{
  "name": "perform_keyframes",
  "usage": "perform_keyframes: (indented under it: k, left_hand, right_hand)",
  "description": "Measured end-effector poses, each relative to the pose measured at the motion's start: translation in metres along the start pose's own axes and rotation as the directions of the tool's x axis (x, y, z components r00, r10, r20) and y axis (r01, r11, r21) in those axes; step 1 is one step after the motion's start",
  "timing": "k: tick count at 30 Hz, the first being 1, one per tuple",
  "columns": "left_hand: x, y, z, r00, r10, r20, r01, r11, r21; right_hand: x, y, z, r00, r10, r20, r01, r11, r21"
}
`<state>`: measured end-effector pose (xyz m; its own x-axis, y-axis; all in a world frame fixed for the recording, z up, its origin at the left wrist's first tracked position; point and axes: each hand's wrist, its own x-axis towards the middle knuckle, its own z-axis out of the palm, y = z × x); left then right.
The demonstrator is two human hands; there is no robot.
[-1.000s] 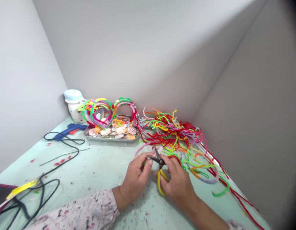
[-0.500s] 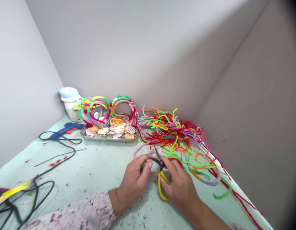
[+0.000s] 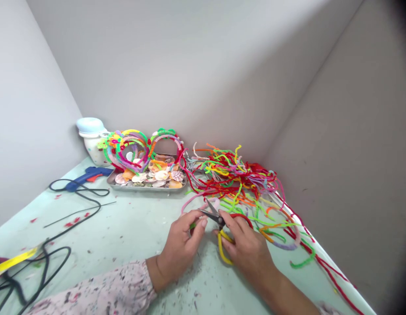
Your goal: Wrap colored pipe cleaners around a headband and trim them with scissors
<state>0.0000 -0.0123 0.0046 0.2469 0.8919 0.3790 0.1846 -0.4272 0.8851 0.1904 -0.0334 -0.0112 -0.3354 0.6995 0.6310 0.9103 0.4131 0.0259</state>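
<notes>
My right hand (image 3: 247, 245) grips scissors (image 3: 220, 221) with one yellow and one red handle loop. The dark blades are apart and point up and left, one tip touching or very near the fingers of my left hand. My left hand (image 3: 185, 238) is closed in a pinch, with a bit of green showing between thumb and fingers; most of it is hidden. Just behind the blades lies a pink fuzzy loop (image 3: 194, 197). A tangled heap of colored pipe cleaners (image 3: 232, 173) sits beyond my right hand.
A metal tray (image 3: 146, 188) of shells stands at the back, with colorful fuzzy headbands (image 3: 132, 151) on it. To its left are a white jar (image 3: 93, 142) and a blue glue gun (image 3: 82, 178). Black cords (image 3: 60, 236) cross the left side. Loose stems trail down the right table edge.
The scissor blades are a little closer together. The whole view has shifted slightly, and both hands keep nearly the same pose.
</notes>
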Motion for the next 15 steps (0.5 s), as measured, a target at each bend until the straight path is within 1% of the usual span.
perform_keyframes:
  k: [7,10,12,15]
  left_hand:
    - [0.0013,-0.0001,0.0000,1.000,0.001,-0.029,0.000,0.998,0.057]
    - [0.0018,-0.0003,0.0000,0.999,0.004,-0.039,-0.001,0.997,0.071]
    - [0.0022,-0.0009,0.0001,0.999,0.011,-0.051,-0.008,0.998,0.068]
    - [0.0027,-0.0023,0.0002,0.998,0.018,-0.057,-0.015,0.999,0.048]
  right_hand:
    - [0.0038,0.0025,-0.0075,0.999,-0.043,-0.002,0.043,0.997,-0.070]
    - [0.0032,0.0036,-0.0065,0.999,-0.031,0.020,0.032,0.998,-0.062]
    - [0.0025,0.0035,-0.0040,0.999,-0.005,0.034,0.005,1.000,-0.001]
    - [0.0026,0.0019,0.0007,0.996,0.074,0.042,-0.081,0.978,0.193]
